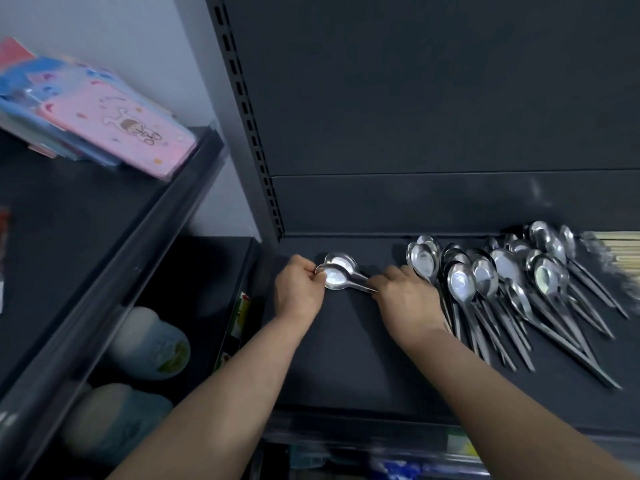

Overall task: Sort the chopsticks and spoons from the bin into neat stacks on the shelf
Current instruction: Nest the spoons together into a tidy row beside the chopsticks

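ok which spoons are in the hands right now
The small bunch of spoons at the left: the left hand holds its bowls, the right hand its handles. The bigger spread lies loose on the shelf.

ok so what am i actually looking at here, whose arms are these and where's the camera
There is no machine here. These are a person's two bare arms, filmed by one wide-angle camera worn on their head, looking forward and down. That is why the arms come in from the bottom edge and straight lines look bent.

The dark surface is a shelf. The left hand pinches the bowl end of a small stack of spoons, and the right hand grips the handle end of the same stack.

To the right are the laid-out spoons, bowls toward the back and handles toward the person. At the far right edge are pale sticks, probably chopsticks, though they are blurred. On the neighbouring shelf to the left lies a pink packet.
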The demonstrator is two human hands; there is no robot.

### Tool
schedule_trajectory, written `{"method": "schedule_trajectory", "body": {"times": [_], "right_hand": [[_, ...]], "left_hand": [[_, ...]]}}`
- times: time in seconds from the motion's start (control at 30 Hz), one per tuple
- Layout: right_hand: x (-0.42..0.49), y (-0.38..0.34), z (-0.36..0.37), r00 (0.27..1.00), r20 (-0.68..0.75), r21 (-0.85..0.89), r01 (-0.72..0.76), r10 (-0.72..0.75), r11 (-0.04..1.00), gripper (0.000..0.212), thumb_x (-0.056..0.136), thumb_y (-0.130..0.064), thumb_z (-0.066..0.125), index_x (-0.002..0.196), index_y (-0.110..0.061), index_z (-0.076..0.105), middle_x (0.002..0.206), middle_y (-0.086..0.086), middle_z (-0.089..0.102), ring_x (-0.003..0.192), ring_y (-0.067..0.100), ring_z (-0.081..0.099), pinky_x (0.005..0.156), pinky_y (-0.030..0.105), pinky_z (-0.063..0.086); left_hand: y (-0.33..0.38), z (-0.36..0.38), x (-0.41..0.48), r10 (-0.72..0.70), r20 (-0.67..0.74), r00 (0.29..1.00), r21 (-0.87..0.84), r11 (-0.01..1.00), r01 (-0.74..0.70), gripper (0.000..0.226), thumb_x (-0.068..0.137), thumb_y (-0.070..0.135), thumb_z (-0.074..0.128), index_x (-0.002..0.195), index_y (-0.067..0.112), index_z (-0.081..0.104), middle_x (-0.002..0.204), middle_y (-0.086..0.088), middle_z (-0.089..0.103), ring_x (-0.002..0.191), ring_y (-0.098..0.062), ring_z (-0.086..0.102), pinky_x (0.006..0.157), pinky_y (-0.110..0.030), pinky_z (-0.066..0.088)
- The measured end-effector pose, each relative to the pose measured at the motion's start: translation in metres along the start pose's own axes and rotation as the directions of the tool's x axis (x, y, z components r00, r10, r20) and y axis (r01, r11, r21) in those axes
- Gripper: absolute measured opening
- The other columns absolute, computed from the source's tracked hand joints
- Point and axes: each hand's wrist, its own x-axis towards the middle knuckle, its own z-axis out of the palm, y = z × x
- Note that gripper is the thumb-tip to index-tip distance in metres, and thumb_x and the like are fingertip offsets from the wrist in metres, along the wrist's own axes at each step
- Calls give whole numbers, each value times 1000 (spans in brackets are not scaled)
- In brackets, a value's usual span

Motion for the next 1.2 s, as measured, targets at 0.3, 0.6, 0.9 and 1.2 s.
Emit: {"method": "schedule_trajectory", "body": {"times": [0.3, 0.6, 0.9, 1.2], "right_hand": [[-13, 15, -2, 993, -102, -22, 60, -62, 998, 26, 48, -14, 87, 67, -23, 70, 65, -3, 58, 66, 23, 60, 51, 29, 45], [-63, 103, -20, 977, -188, -6, -100, 97, 995, 22, 59, -12, 80, 77, -21, 72, 70, 1, 63, 73, 29, 62, 56, 33, 46], [-100, 172, -19, 960, -95, 67, -258, 263, 964, 26, 75, -6, 66, 95, -21, 73, 87, 1, 67, 89, 26, 61, 67, 34, 48], [-95, 180, -24, 972, -57, 301, -202, 229, 932, 23, 92, -19, 54, 107, -27, 70, 97, -3, 68, 98, 22, 59, 71, 32, 48]], "left_hand": [[18, -5, -25, 218, -12, 976, 257, 944, -208, 12, 87, 21, 65, 98, 20, 59, 95, 5, 63, 87, -16, 62, 71, -31, 50], [81, 59, -66, 313, 237, 920, 244, 897, -368, 16, 89, 26, 65, 104, 21, 65, 99, 7, 71, 98, -17, 65, 83, -35, 53], [121, 121, -72, 193, 255, 947, 355, 893, -278, 37, 88, 35, 66, 114, 11, 53, 106, -7, 68, 103, -31, 62, 78, -34, 47], [123, 123, -73, 150, 215, 965, 270, 941, -206, 22, 90, 20, 57, 71, 13, 65, 71, 0, 64, 76, -24, 63, 62, -28, 45]]}}
